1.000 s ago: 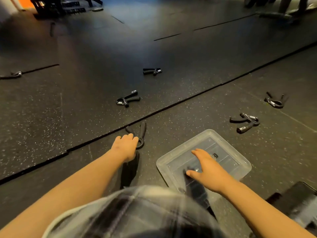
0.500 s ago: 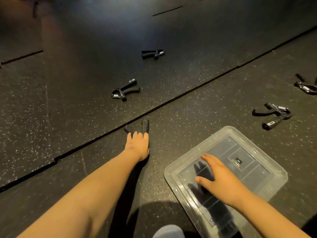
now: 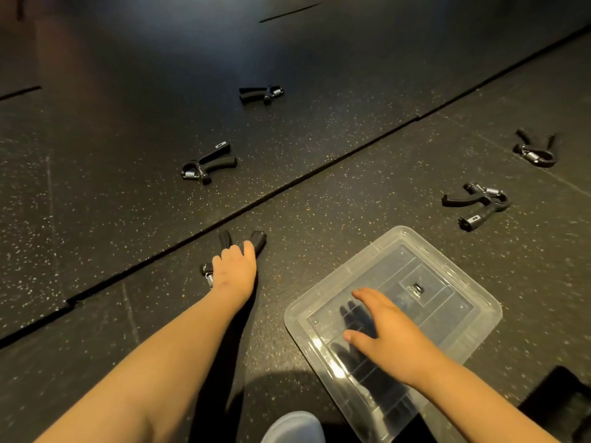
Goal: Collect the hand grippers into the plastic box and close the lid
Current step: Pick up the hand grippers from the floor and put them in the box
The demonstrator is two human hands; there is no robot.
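Note:
A black hand gripper point(image 3: 258, 240) lies on the dark rubber floor just past the mat seam. My left hand point(image 3: 235, 271) lies over it with fingers curled round its handles; two handle tips stick out ahead and the spring shows at the left. The clear plastic box point(image 3: 473, 327) stands at lower right with its ribbed lid on. My right hand point(image 3: 387, 327) hovers over the lid, fingers spread and relaxed, casting a shadow on it. Loose grippers lie at middle left point(image 3: 208, 164), farther back point(image 3: 260, 94), right of the box point(image 3: 476, 203) and far right point(image 3: 535, 151).
A seam point(image 3: 319, 177) between the floor mats runs diagonally from lower left to upper right. A dark flat object point(image 3: 556, 404) sits at the bottom right corner. A pale grey rounded shape point(image 3: 294, 426) shows at the bottom edge.
My left hand has settled lower over the nearest gripper, and its spring now shows beside the hand. My right hand stays over the lid. The view has shifted slightly.

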